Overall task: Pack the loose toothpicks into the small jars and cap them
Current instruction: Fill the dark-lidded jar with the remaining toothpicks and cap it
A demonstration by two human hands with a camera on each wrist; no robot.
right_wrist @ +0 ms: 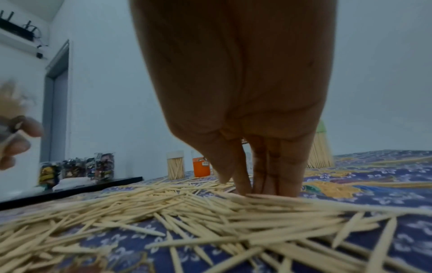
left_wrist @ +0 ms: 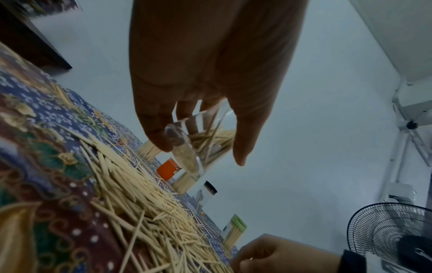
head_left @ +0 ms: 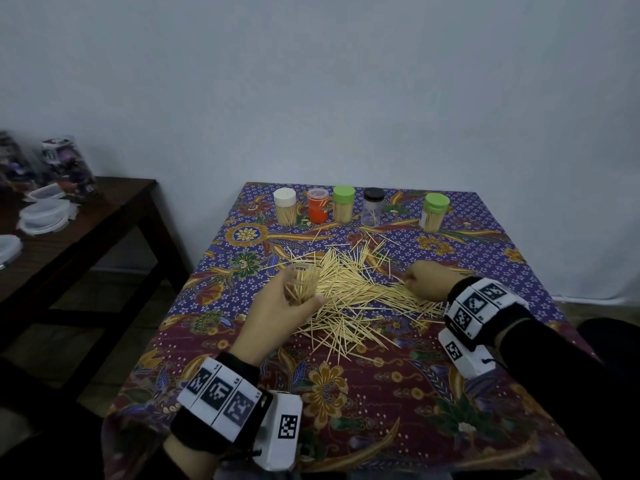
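Over the pile [head_left: 360, 299], mid-table: our left hand [head_left: 284, 313] wraps an uncapped, part-filled jar [head_left: 302, 284]; our right hand [head_left: 427, 280], fingers drawn together, pinches toothpicks. Filling step; next, we judge, lift the pinch into the jar's mouth.

Table [head_left: 381, 410], batik-clothed: loose toothpicks [head_left: 356, 292] mid; five capped jars [head_left: 343, 204] rear.

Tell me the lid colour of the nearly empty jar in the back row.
Black lid; clearest in the head view.
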